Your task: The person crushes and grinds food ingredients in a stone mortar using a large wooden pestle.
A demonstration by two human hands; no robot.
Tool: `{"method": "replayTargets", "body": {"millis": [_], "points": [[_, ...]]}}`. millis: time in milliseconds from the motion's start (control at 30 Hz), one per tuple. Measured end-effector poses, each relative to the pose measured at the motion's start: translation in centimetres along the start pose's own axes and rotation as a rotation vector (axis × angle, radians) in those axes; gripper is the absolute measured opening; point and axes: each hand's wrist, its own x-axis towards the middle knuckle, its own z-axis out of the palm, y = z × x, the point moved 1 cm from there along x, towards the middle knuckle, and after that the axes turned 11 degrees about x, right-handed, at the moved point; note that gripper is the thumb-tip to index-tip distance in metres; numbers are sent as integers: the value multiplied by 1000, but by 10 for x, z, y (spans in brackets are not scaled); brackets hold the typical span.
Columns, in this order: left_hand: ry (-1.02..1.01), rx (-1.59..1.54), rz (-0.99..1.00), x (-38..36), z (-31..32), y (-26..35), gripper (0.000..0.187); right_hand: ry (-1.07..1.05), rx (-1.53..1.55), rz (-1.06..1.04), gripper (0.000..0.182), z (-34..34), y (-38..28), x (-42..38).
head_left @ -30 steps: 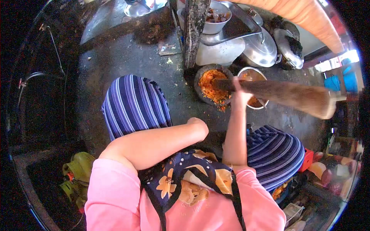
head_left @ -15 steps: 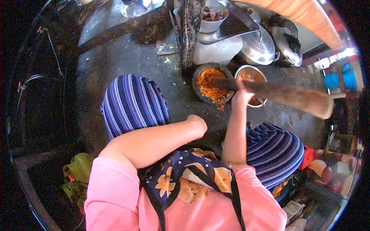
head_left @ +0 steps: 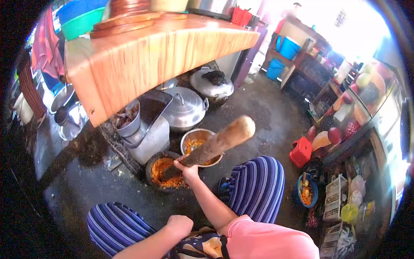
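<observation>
My right hand (head_left: pixel 188 170) is wrapped round the lower part of a thick wooden pestle (head_left: pixel 219 141). The pestle leans up to the right, and its lower end sits in a dark stone mortar (head_left: pixel 152 178). Coarse orange mash (head_left: pixel 162 169) fills the mortar, with bits on its rim. Right behind the pestle stands a metal bowl (head_left: pixel 212 133) with some orange mash in it, partly covered by the pestle. My left hand (head_left: pixel 180 225) is closed in a fist near my lap, apart from the mortar, and nothing shows in it.
A wooden tabletop (head_left: pixel 168 56) overhangs the floor in front. Under it are a lidded pot (head_left: pixel 181 108), another covered pot (head_left: pixel 211 84) and a bowl of dark pieces (head_left: pixel 128 118). To the right are a red stool (head_left: pixel 301 152), a blue basin (head_left: pixel 307 190) and white crates (head_left: pixel 334 198).
My view has swung right and up, bringing the tabletop and right-hand shelves into sight. The pestle now points more upward in my right hand. My left hand is still a fist.
</observation>
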Motion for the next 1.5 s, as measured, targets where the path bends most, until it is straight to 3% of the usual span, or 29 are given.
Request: {"method": "replayTargets", "body": {"millis": [100,233,367,400,433,533,600,700,800,867,900,933,967,1033,1133,1233,1367,1433,1500], "points": [[0,15,41,-16,-8,10,23,-58,-92,-206,19,42,-82,14],[54,-26,107,-27,-2,6,21,-151,-278,-187,22,58,-122,21],[45,-16,17,-30,-4,-2,20,-160,-396,11,25,21,-11,6],[45,-14,5,-30,-2,-1,20,-73,-319,-56,26,12,19,-2],[67,-11,21,-28,0,-1,20,-79,-224,19,25,15,11,-14],[74,-24,53,-31,1,9,22,-162,-394,-60,23,20,6,-15],[69,-27,78,-33,-1,10,24,-157,-268,-20,30,55,-51,-7],[119,-87,155,-34,6,12,21,-258,-359,-84,38,78,-108,7],[118,-118,170,-30,6,13,20,-193,-413,-277,23,59,-63,17],[69,-82,156,-29,2,21,19,-113,-450,-132,25,29,-4,8],[66,-81,145,-25,8,26,19,-103,-310,-47,25,9,41,5],[106,-86,192,-17,18,28,19,4,-386,-98,24,1,56,0],[149,-91,234,-14,22,26,19,-82,-355,-43,49,1,37,-7],[184,-107,273,-19,23,26,20,-55,-416,-7,41,11,14,-9],[207,-132,322,-33,4,26,22,-142,-354,-73,35,57,-74,-2],[159,-160,311,-30,4,28,22,-184,-362,-163,35,66,-93,12],[82,-127,255,-21,7,28,23,-52,-364,-291,33,26,-6,4],[158,-155,284,-17,19,28,24,23,-254,-154,20,7,34,-9],[230,-192,319,-21,19,29,24,9,-233,-107,20,13,24,-8]]}}
